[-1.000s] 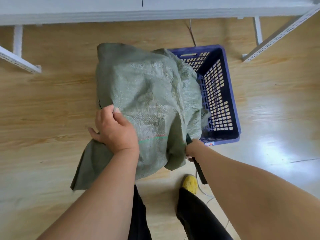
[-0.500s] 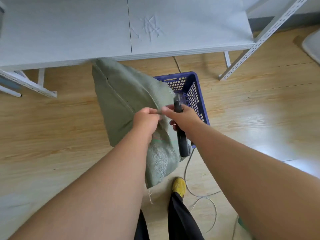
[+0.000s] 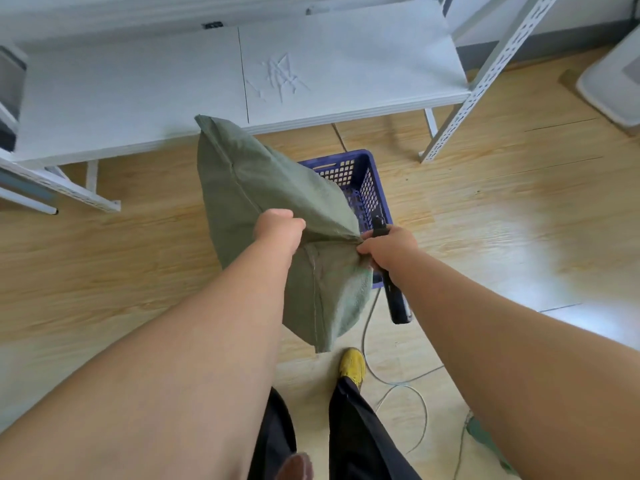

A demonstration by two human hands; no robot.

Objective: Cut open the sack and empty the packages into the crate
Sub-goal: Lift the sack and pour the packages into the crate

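A green woven sack (image 3: 256,188) hangs lifted over the left part of a blue slatted crate (image 3: 367,178) on the floor. My left hand (image 3: 277,230) grips a fold of the sack near its middle. My right hand (image 3: 391,251) pinches the sack's fabric and also holds a black utility knife (image 3: 394,299), its handle pointing down toward me. The sack covers most of the crate's inside, so no packages show.
A white shelf board (image 3: 311,74) on slotted white metal legs (image 3: 485,81) stands just behind the crate. A thin cable (image 3: 398,382) loops on the wooden floor near my yellow shoe (image 3: 353,365). A white bin (image 3: 616,81) sits at the far right.
The sack went from draped over the crate to lifted up and bunched between both hands. My hands came together on it, then spread slightly apart, the right one still holding the knife.
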